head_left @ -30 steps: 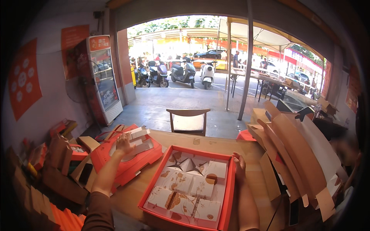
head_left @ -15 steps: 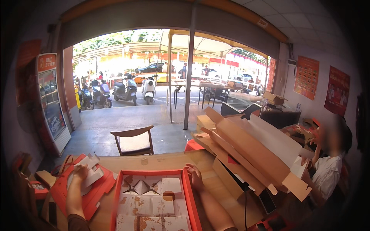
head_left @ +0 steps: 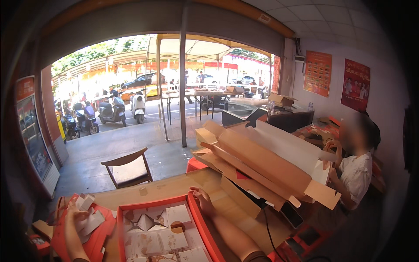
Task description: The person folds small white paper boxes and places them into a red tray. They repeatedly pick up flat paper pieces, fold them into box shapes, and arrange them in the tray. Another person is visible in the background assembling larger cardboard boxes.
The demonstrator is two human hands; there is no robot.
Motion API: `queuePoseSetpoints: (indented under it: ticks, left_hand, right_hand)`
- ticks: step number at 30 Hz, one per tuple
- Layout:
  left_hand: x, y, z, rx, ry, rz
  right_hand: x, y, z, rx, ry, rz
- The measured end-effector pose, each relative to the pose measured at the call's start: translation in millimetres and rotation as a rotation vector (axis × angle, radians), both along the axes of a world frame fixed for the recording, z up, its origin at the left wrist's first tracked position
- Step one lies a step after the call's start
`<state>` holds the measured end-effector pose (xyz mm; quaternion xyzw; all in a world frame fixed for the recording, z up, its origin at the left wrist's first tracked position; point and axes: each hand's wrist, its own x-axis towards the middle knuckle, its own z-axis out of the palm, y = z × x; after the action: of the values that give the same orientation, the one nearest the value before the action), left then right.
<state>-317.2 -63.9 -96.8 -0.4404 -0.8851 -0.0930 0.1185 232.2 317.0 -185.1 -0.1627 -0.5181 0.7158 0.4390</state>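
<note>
The red gift box (head_left: 192,209) stands open before me on the table, with white printed small boxes (head_left: 163,241) and folded white inserts (head_left: 146,222) inside. At its far right corner is my right hand (head_left: 203,201), fingers apart and slightly bent against the outer wall. On the left, my left hand (head_left: 77,214) is closed on a folded white card piece (head_left: 85,201). Beneath lie more white card and a flat red carton (head_left: 97,239). Small size hides the exact grip of its fingers.
Large brown cardboard cartons (head_left: 262,163) pile up on the table's right, with a phone (head_left: 291,215) and cable beside them. A person (head_left: 355,174) sits at the right. Beyond the table (head_left: 163,188) stands a wooden chair (head_left: 126,168); a drinks fridge (head_left: 37,139) is at left.
The view has swung to the right, so everything sits further left. My left hand remains at the white card piece, its wrist turned a little. My right hand stays by the box's corner.
</note>
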Motion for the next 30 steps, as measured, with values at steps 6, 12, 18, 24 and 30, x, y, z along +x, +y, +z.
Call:
queuePoseSetpoints:
  ticks: [6,12,18,24,30]
  left_hand:
    - [17.5,5.9,40.6,0.104,-0.052,-0.031]
    - [35.7,21.3,70.0,0.507,0.045,-0.303]
    - [269.2,30.0,140.6,0.611,0.005,-0.541]
    - [354.1,8.1,142.1,0.491,-0.173,-0.396]
    - [362.3,10.1,139.2,0.410,-0.156,-0.368]
  right_hand:
    - [6.1,-1.1,2.5,0.002,0.008,-0.015]
    - [-3.1,11.3,5.1,0.100,-0.038,-0.259]
    - [-11.1,-77.8,135.9,0.522,-0.197,0.103]
    - [-12.6,-210.8,181.2,1.056,-0.195,0.423]
    - [-22.3,-231.6,166.4,0.907,-0.166,0.341]
